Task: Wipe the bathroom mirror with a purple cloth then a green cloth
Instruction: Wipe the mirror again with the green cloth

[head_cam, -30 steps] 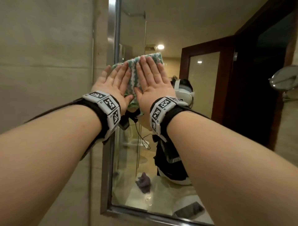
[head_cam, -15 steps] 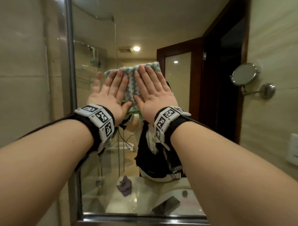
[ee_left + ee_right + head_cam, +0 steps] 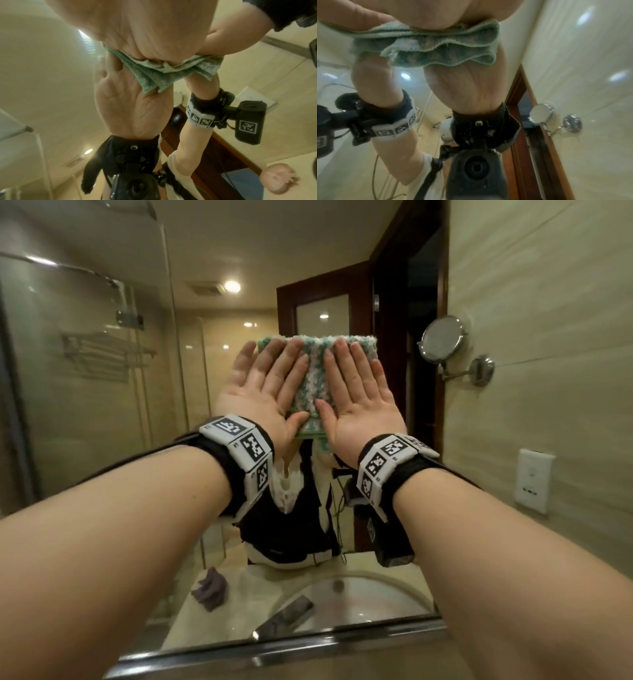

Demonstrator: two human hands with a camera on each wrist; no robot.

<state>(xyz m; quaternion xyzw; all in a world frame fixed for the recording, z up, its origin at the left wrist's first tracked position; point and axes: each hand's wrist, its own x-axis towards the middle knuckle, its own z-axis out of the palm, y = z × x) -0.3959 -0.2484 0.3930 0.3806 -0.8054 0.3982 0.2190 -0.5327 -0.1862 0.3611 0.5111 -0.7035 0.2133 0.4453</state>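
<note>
A folded green-and-white cloth (image 3: 313,378) lies flat against the bathroom mirror (image 3: 102,371). My left hand (image 3: 263,392) and right hand (image 3: 356,395) press it side by side with straight, flat fingers. In the left wrist view the green cloth (image 3: 154,71) bunches under my left hand (image 3: 145,33). In the right wrist view the cloth's folded edges (image 3: 436,51) hang below my right hand (image 3: 436,13). The purple cloth (image 3: 210,589) shows as a reflection, crumpled on the counter beside the sink.
The mirror's metal lower frame (image 3: 274,645) runs along the bottom. A round magnifying mirror (image 3: 442,338) on an arm juts from the tiled right wall, above a white socket plate (image 3: 532,481). A phone (image 3: 286,616) and a sink basin (image 3: 359,601) appear reflected.
Both hands have slid the green cloth rightward across the mirror, away from its left frame towards the right edge. The fingers stayed flat on the cloth throughout.
</note>
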